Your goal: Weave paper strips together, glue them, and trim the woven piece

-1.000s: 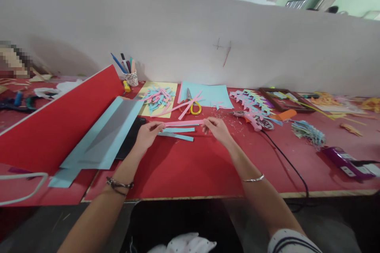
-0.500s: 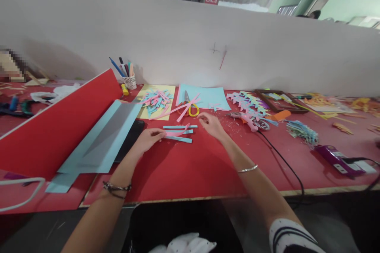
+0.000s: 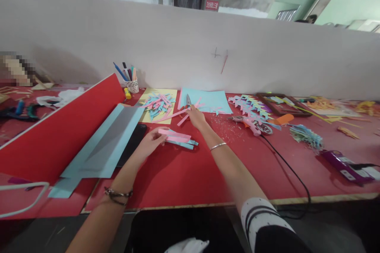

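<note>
My left hand (image 3: 154,139) pinches a bunch of paper strips at one end: a pink paper strip (image 3: 178,136) on top, light blue paper strips (image 3: 182,145) beneath. Their free ends point right, above the red tabletop. Further back, my right hand (image 3: 196,117) closes over the handles of a pair of scissors (image 3: 188,100); the blades point toward the wall and the yellow handle is hidden under the hand. Loose pink strips (image 3: 182,120) lie beside the right hand. A blue paper sheet (image 3: 208,97) is under the blades.
Cut paper bits (image 3: 160,104) are heaped on a yellow sheet. To the right lie a pink glue gun (image 3: 252,126) with a black cord, a brown frame (image 3: 285,106) and a purple device (image 3: 346,166). A red board (image 3: 74,122) and blue sheets (image 3: 103,146) lean at the left.
My left hand has gathered the strips that lay on the table into one bunch. My right hand has moved left and away from me, onto the scissors' handles.
</note>
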`<action>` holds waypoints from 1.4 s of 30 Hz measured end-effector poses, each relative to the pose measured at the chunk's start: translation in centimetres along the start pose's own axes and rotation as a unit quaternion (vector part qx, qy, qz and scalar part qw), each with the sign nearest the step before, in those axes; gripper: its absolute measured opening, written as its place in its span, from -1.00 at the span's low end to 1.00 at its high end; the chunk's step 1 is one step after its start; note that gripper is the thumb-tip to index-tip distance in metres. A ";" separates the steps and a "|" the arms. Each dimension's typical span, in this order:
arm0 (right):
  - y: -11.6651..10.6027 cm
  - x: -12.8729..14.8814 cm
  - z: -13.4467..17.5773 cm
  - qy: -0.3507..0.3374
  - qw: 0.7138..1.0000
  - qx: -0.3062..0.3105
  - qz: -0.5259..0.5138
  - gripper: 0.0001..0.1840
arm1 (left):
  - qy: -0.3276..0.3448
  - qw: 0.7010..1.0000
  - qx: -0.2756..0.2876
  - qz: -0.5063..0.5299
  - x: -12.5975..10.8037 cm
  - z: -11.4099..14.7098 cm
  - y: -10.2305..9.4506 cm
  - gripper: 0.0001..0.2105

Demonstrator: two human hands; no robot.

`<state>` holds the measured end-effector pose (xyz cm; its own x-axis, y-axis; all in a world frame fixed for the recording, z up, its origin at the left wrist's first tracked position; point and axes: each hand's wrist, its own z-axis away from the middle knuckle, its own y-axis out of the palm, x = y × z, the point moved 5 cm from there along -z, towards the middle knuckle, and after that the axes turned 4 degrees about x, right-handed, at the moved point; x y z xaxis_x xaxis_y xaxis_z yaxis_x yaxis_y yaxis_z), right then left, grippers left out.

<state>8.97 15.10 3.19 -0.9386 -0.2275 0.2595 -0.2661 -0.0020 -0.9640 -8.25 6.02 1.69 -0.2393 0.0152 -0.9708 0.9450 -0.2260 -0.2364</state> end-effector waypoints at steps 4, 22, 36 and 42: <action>-0.1 -0.3 -0.3 -0.007 1.000 -0.007 -0.006 -0.68 | 0.008 0.982 -0.157 -0.100 0.9 -0.4 -1.5 -0.67; -8.5 0.2 8.0 -0.165 0.714 -0.066 -0.677 -0.83 | 0.109 0.990 0.068 0.053 -2.6 0.2 4.2 -0.60; -6.0 0.7 11.0 -0.149 0.574 0.008 -0.805 -0.69 | 0.206 0.962 0.180 0.009 -6.4 1.9 6.9 -0.67; -6.2 -1.4 9.9 -0.126 0.661 -0.047 -0.738 -0.58 | 0.068 0.974 0.214 -0.026 -3.9 1.3 5.2 -0.64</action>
<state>14.11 5.80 8.25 0.4219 -0.2010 0.8841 -0.8753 -0.3444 0.3394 -2.73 3.49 4.26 -0.2246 0.1597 -0.9613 0.7466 -0.6057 -0.2751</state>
